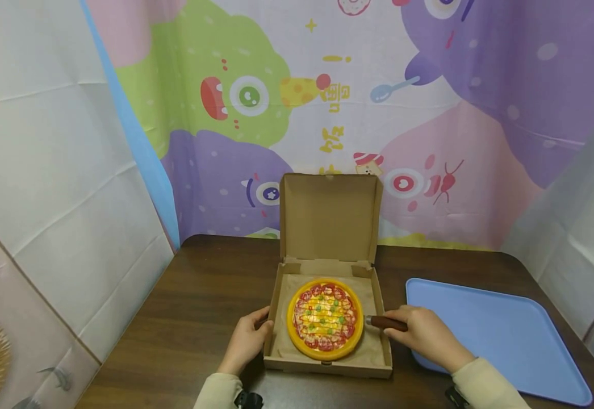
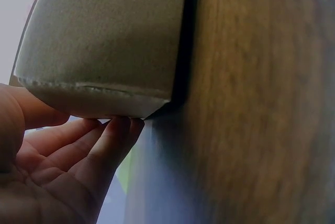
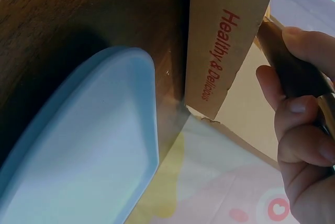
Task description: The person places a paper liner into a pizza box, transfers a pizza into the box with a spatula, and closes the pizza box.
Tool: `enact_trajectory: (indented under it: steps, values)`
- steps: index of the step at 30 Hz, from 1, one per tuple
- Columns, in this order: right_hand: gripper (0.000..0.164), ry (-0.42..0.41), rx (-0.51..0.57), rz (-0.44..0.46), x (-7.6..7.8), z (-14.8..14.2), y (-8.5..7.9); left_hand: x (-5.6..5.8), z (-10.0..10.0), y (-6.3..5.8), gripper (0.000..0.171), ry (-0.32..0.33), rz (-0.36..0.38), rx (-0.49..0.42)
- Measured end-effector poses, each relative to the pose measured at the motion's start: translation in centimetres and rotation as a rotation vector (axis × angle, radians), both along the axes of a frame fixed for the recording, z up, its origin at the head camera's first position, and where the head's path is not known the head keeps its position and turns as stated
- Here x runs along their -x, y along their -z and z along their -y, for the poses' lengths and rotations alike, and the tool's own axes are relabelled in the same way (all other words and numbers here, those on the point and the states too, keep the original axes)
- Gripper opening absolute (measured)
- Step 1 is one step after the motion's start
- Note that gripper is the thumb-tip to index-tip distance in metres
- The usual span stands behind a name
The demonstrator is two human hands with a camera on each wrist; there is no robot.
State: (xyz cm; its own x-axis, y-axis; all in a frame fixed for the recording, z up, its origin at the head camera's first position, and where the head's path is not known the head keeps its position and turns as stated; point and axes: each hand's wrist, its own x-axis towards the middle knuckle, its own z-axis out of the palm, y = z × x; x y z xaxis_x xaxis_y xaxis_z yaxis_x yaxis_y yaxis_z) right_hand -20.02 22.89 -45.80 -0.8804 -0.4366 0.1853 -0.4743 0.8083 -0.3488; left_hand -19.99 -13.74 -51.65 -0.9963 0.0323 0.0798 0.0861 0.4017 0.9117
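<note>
A round toy-like pizza (image 1: 325, 319) with a yellow rim, red slices and green bits lies in an open cardboard pizza box (image 1: 331, 365). My left hand (image 1: 248, 339) is at the box's left side, with fingertips against the outer wall and the thumb near its top edge. In the left wrist view those fingers (image 2: 107, 140) look fairly straight. My right hand (image 1: 427, 332) grips the brown handle of a tool (image 1: 388, 323) across the box's right wall. The tool's short metal neck meets the pizza's right edge; its far end is hidden there.
A blue tray (image 1: 486, 329) lies on the dark wooden table (image 1: 195, 318) to the right of the box. The box's lid (image 1: 330, 218) stands upright at the back, before a cartoon-printed curtain (image 1: 317, 34). Pale sheets hang at both sides.
</note>
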Motion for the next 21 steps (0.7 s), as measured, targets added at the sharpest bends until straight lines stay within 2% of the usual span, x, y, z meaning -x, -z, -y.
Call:
enact_trajectory:
  steps: [21]
  values:
    - [0.031, 0.011, -0.060, -0.108, -0.46, 0.34, 0.14, -0.13, 0.13, 0.00, 0.040, 0.013, -0.008, -0.012]
